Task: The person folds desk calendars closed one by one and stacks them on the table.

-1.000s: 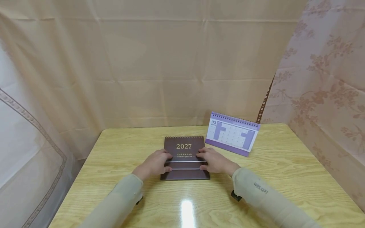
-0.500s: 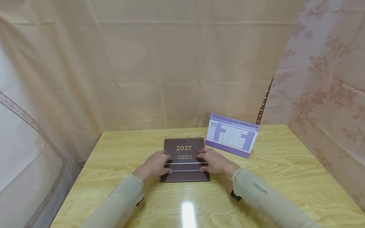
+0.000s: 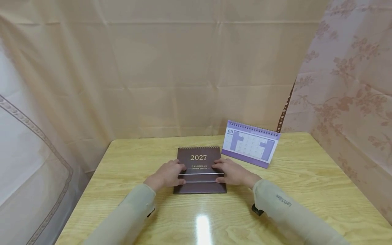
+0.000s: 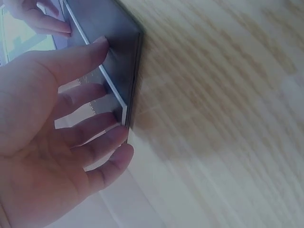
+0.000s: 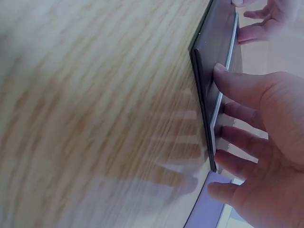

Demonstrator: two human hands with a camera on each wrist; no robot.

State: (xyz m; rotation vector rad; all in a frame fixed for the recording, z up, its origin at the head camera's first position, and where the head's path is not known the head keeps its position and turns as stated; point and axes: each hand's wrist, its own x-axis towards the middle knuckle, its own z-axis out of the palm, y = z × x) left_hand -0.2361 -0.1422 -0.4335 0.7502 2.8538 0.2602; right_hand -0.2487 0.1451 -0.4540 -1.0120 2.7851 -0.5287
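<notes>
A dark brown desk calendar (image 3: 198, 158) with gold "2027" lettering and a ring binding along its far edge stands at a low slant on the table. By its left side my left hand (image 3: 168, 174) holds it, fingers on the cover and thumb lower down on the brown base. My right hand (image 3: 235, 173) grips the opposite side in the same manner. In the left wrist view the left thumb (image 4: 97, 52) rests over the calendar's near part, with the fingers around the page edge. The right wrist view has the right thumb (image 5: 225, 78) touching the brown base.
Behind my right hand stands a purple and white desk calendar (image 3: 249, 142) turned to page 03. The wooden table (image 3: 128, 153) has a bright light reflection near its front. Beige cloth (image 3: 168, 78) hangs behind it, and patterned cloth (image 3: 352, 95) hangs at the right.
</notes>
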